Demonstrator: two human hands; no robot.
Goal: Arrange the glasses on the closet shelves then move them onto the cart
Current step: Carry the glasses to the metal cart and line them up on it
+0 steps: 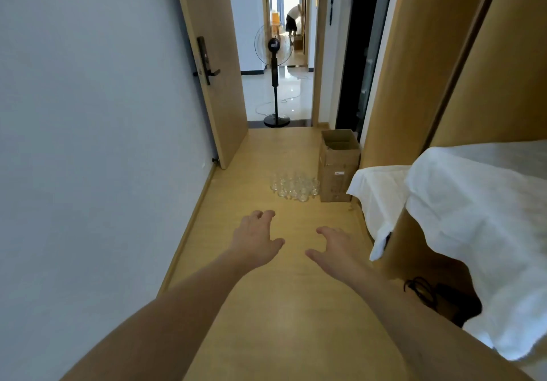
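Observation:
Several clear glasses stand in a cluster on the wooden floor, ahead of me and just left of a cardboard box. My left hand and my right hand are stretched out in front, above the floor and short of the glasses. Both hold nothing, with fingers loosely spread and slightly bent. On the right, closet shelves in light wood are draped with white cloth. No cart is in view.
An open cardboard box stands by the closet side. A wooden door is open on the left beside a white wall. A standing fan fills the doorway ahead. A person bends over far down the hall. A black cable lies inside the lower shelf.

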